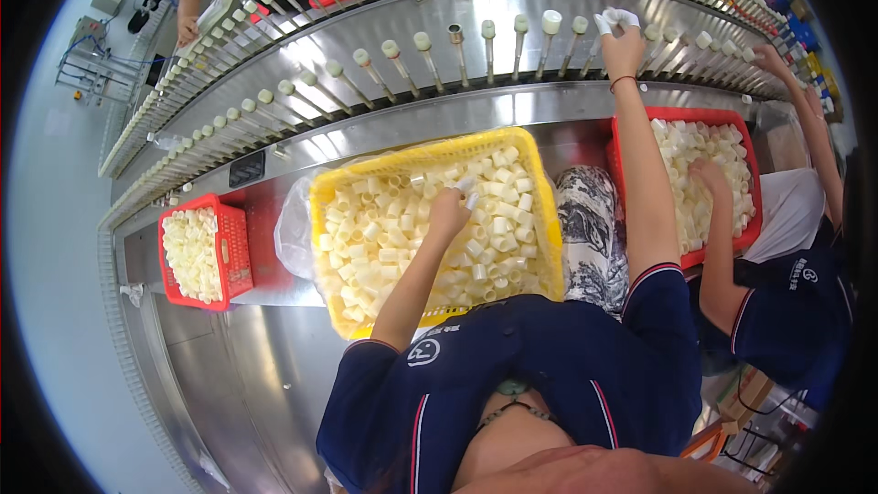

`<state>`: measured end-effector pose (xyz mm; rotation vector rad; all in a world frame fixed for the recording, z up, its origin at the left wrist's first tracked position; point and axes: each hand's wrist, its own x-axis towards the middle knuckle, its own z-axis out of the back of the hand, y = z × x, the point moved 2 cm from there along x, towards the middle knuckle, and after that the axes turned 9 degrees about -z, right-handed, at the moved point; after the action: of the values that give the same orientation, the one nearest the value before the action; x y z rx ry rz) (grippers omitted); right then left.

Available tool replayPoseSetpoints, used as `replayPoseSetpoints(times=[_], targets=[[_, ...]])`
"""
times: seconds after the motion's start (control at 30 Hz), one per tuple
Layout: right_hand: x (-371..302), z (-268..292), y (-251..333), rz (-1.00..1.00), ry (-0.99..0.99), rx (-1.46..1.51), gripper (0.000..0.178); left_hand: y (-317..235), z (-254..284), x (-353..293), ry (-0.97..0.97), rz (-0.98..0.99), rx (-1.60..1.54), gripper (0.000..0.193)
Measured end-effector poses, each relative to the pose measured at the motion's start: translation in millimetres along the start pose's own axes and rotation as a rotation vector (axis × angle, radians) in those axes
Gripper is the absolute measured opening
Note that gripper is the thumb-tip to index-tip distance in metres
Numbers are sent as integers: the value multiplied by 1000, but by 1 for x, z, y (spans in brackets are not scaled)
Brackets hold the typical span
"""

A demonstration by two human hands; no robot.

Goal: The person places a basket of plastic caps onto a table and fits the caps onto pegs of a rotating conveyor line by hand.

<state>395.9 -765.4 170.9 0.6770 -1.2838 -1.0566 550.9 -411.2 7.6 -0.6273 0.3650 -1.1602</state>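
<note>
My left hand (447,214), with white coverings on its fingertips, is down among short cream plastic sleeves (375,229) in a yellow basket (320,210). Its fingers are drawn together; whether a sleeve is between them is hard to see. My right hand (624,46) is stretched forward to a curved row of upright metal rods topped with pale caps. Its covered fingers close around the top of one rod, hiding what is there. Beside it stand a capped rod (578,29) and a wider white cap (551,22). One rod left of these has a bare metal top (455,33).
Red baskets of sleeves stand at left (235,247) and right (755,197). A co-worker's hand (709,174) is in the right one. A black-and-white patterned cloth (585,220) lies beside my basket. Across the rods, another person's hand (187,29) shows near a second rod row.
</note>
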Motion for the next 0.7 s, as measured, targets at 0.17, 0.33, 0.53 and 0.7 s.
replayPoseSetpoints(times=[0.17,0.33,0.53,0.7], targets=[[24,14,-49,8,-177,80,30,-3,15,-16,-190,-82,-175,26],[-91,-2,6,330,-301,-244,33,14,27,-33,-349,-59,-232,25],[-267,-35,-33,325,776,-822,8,-7,81,31,-785,-339,-189,21],[-277,-39,-40,255,796,-868,14,-44,152,124,-902,-298,-58,19]])
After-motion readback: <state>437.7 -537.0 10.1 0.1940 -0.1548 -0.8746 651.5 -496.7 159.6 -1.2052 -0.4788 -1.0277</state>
